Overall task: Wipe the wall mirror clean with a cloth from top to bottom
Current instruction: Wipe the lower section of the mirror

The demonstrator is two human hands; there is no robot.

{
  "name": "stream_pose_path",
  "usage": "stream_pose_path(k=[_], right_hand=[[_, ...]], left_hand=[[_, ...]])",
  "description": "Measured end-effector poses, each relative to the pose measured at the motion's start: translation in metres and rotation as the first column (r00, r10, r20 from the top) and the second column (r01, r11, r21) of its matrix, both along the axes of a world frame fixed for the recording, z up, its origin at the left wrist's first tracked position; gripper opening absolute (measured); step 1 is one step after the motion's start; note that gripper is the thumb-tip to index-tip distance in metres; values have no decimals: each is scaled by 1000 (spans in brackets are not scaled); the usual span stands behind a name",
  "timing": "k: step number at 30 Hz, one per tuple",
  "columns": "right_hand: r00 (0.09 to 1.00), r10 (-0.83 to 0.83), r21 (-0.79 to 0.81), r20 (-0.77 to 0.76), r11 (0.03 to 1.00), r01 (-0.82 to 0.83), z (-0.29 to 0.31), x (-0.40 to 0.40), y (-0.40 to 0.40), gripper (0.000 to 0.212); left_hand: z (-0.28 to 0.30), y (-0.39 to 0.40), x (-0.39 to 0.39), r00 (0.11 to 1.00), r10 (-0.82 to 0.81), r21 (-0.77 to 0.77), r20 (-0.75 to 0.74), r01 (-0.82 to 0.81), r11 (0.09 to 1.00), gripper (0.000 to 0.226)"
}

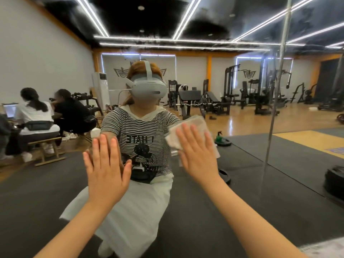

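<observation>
Two hands up against the mirror (242, 155), both flat with fingers straight. The left hand (107, 170) sits around 7 o'clock of frame centre, palm on the glass, holding nothing. The right hand (197, 155) is at roughly 4 o'clock and presses one white cloth (193, 127) against the mirror — the cloth pokes out past the fingertips toward 12 and a bit toward 3, so it's pinned under the open palm rather than clenched.

The mirror fills pretty much the whole view. One vertical seam (275, 101) runs down it at the 3 o'clock side. In the reflection: one person in a striped shirt (145, 131) wearing a grey headset (149, 88), dead centre. Off at 9 o'clock, two people sit with their backs turned, one in white (35, 116), one in black (72, 112), near one laptop (10, 110). One green spray bottle (219, 136) shows just right of the cloth — and gym machines (230, 94) crowd the 2 o'clock area, too many and too tangled to count.
</observation>
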State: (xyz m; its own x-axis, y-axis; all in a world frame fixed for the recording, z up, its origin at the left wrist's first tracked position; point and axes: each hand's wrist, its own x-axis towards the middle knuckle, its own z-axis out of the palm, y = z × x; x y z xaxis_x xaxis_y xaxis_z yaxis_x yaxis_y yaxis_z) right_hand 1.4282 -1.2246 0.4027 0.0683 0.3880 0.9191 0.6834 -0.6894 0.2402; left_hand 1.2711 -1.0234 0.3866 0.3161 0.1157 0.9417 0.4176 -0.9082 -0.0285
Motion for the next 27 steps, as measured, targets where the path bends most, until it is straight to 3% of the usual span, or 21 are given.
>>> stream_pose_path(k=[3,8,10,13,19,23,27], right_hand=[[987,-5,244,-159,969,44,4,13,-18,59],[932,141,591,-335,802,91,17,-23,29,64],[928,144,578,-345,811,89,18,-44,56,65],[963,75,389,-259,921,33,4,-62,84,69],[989,97,188,-112,979,-74,-4,-40,46,60],[977,35,333,-208,942,37,7,-21,19,62],[951,95,476,-294,877,60,16,-24,31,66]], left_hand=[[-1,0,2,1000,17,-5,2,-17,1000,71],[-3,-1,6,998,64,6,16,-64,998,71],[-2,-1,7,997,74,10,19,-74,997,70],[-2,-2,6,997,77,12,15,-78,997,70],[-1,-1,0,998,55,13,-15,-55,998,69],[1,0,-4,1000,19,9,-9,-19,1000,70],[2,-2,-5,1000,13,2,-13,-13,1000,71]])
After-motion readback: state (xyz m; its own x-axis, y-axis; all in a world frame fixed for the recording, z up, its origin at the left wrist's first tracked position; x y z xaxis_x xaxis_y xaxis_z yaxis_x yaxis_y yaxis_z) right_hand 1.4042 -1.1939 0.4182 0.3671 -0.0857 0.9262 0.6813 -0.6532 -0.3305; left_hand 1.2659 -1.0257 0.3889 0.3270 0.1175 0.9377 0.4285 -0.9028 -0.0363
